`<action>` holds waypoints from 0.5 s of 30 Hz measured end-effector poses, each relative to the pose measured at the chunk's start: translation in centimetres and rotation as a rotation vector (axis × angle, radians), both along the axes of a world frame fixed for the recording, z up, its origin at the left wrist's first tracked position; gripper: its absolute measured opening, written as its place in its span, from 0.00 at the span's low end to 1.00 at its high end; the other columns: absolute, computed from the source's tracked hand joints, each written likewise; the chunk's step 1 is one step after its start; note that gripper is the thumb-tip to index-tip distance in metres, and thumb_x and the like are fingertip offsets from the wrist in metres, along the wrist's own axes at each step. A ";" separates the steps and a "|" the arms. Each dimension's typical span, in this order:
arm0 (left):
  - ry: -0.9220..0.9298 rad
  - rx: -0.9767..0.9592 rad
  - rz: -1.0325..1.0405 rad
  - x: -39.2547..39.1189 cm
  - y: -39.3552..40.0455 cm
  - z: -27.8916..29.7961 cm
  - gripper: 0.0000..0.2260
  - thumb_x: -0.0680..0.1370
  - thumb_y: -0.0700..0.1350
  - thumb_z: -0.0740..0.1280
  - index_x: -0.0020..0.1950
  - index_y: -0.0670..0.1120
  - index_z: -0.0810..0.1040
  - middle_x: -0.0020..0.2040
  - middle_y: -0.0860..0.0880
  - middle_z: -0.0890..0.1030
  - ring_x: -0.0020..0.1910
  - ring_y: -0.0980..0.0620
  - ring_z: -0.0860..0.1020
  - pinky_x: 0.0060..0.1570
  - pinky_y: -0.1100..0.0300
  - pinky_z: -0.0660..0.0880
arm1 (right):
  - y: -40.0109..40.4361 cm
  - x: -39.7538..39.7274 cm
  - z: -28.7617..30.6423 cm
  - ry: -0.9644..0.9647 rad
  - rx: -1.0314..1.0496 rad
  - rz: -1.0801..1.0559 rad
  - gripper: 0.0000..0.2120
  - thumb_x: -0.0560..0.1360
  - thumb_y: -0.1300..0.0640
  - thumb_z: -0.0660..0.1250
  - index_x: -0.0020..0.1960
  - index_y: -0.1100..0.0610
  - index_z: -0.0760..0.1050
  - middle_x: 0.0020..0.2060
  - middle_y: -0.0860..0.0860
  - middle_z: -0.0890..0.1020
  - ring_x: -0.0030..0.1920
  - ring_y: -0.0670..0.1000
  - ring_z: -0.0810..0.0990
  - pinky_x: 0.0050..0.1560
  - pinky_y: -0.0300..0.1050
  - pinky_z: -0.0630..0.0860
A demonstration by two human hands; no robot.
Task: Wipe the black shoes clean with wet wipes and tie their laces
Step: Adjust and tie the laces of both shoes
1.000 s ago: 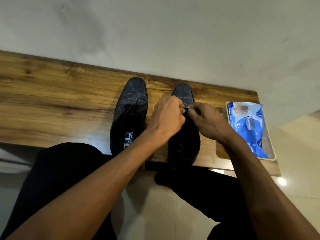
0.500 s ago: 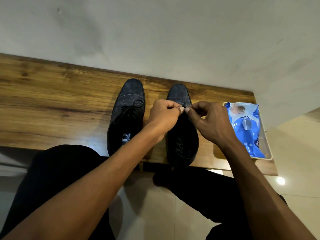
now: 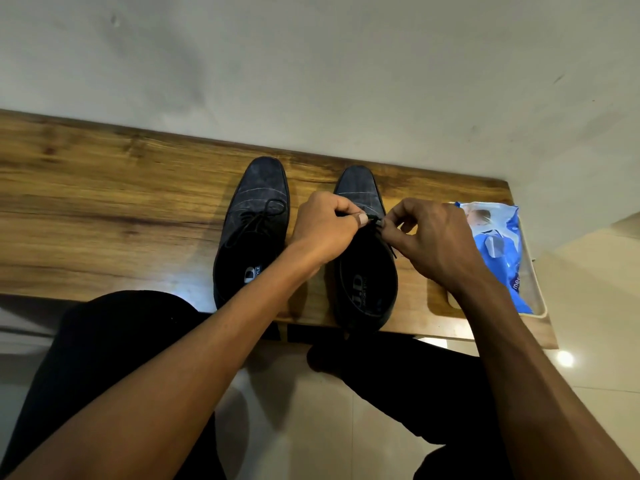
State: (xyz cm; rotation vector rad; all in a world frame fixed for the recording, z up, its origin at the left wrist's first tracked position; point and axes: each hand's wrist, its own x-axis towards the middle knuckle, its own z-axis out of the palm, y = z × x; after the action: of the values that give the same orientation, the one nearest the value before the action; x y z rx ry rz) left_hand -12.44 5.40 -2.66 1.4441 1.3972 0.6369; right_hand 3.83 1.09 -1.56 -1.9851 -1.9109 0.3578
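Note:
Two black shoes stand side by side on a wooden bench (image 3: 104, 209), toes toward the wall. The left shoe (image 3: 252, 230) has its lace tied in a bow over the vamp. Over the throat of the right shoe (image 3: 363, 271) both hands work its lace (image 3: 372, 221). My left hand (image 3: 325, 226) pinches one strand between thumb and fingers. My right hand (image 3: 433, 240) pinches the other strand close by, and a loose lace end hangs down the shoe's right side. The knot itself is hidden between the fingertips.
A blue pack of wet wipes (image 3: 498, 251) lies in a pale tray (image 3: 538, 299) at the bench's right end. A plain wall rises behind the bench. My knees in black trousers sit below the front edge, over a tiled floor.
Both hands have lifted slightly and drawn a little apart over the right shoe, the lace now taut between them. The shoes have not moved.

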 end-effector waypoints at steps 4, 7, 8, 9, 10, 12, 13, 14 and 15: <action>0.047 0.029 0.018 -0.6 0.3 -0.1 0.04 0.77 0.44 0.72 0.48 0.48 0.87 0.51 0.51 0.85 0.53 0.55 0.80 0.54 0.58 0.76 | -0.4 0.7 0.0 -0.083 -0.004 0.004 0.06 0.74 0.48 0.68 0.39 0.43 0.74 0.30 0.35 0.73 0.41 0.48 0.81 0.54 0.55 0.73; 0.076 0.045 0.020 -0.8 0.4 0.0 0.04 0.77 0.44 0.73 0.48 0.47 0.87 0.52 0.51 0.86 0.53 0.55 0.80 0.56 0.57 0.75 | -0.6 1.4 -0.2 -0.132 -0.007 -0.001 0.06 0.74 0.49 0.70 0.40 0.44 0.75 0.29 0.34 0.70 0.40 0.48 0.79 0.56 0.54 0.68; 0.088 0.054 0.018 -0.8 0.4 0.0 0.04 0.77 0.44 0.73 0.49 0.47 0.87 0.52 0.51 0.85 0.52 0.56 0.79 0.55 0.58 0.74 | -0.6 1.5 -0.2 -0.156 -0.010 0.004 0.06 0.74 0.49 0.70 0.40 0.44 0.75 0.29 0.35 0.71 0.40 0.48 0.80 0.56 0.54 0.68; 0.097 0.060 0.017 -0.8 0.4 0.0 0.03 0.77 0.44 0.72 0.49 0.47 0.87 0.52 0.51 0.85 0.51 0.57 0.79 0.54 0.59 0.74 | -0.6 1.5 -0.3 -0.181 -0.012 0.010 0.05 0.74 0.48 0.70 0.40 0.45 0.75 0.31 0.37 0.73 0.40 0.48 0.80 0.56 0.54 0.68; 0.102 0.064 0.016 -0.8 0.5 0.0 0.04 0.77 0.43 0.72 0.49 0.47 0.87 0.51 0.51 0.85 0.50 0.57 0.78 0.53 0.60 0.73 | -0.6 1.6 -0.5 -0.208 -0.012 0.015 0.05 0.73 0.47 0.70 0.40 0.45 0.75 0.33 0.38 0.77 0.41 0.49 0.81 0.55 0.54 0.67; 0.106 0.071 0.005 -0.8 0.5 -0.1 0.04 0.77 0.43 0.72 0.49 0.47 0.86 0.51 0.51 0.85 0.50 0.58 0.77 0.54 0.60 0.72 | -0.7 1.6 -0.8 -0.248 -0.010 0.024 0.05 0.74 0.46 0.69 0.42 0.47 0.77 0.38 0.42 0.81 0.42 0.49 0.81 0.54 0.52 0.66; 0.108 0.073 0.000 -0.9 0.6 -0.1 0.04 0.78 0.43 0.72 0.49 0.47 0.86 0.52 0.51 0.85 0.51 0.58 0.77 0.54 0.60 0.73 | -0.7 1.7 -1.0 -0.260 -0.007 0.028 0.06 0.74 0.46 0.69 0.42 0.47 0.77 0.39 0.42 0.82 0.42 0.49 0.81 0.54 0.52 0.66; 0.112 0.079 -0.002 -0.9 0.6 -0.1 0.03 0.78 0.43 0.72 0.49 0.47 0.86 0.52 0.51 0.85 0.51 0.58 0.77 0.55 0.59 0.73 | -0.7 1.8 -1.2 -0.268 -0.007 0.031 0.06 0.74 0.45 0.68 0.42 0.47 0.77 0.39 0.43 0.82 0.41 0.48 0.81 0.55 0.53 0.66; 0.120 0.090 -0.001 -0.9 0.7 -0.2 0.03 0.78 0.43 0.72 0.49 0.47 0.86 0.52 0.51 0.85 0.51 0.58 0.77 0.55 0.59 0.74 | -0.7 1.9 -1.2 -0.272 -0.009 0.030 0.06 0.74 0.45 0.68 0.41 0.46 0.76 0.39 0.43 0.82 0.41 0.48 0.80 0.56 0.54 0.66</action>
State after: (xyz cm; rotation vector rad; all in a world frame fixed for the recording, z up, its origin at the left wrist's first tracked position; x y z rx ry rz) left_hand -13.39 6.10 -2.82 1.5765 1.4759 0.6281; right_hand 5.76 0.41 -2.81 -2.1025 -2.1052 0.1073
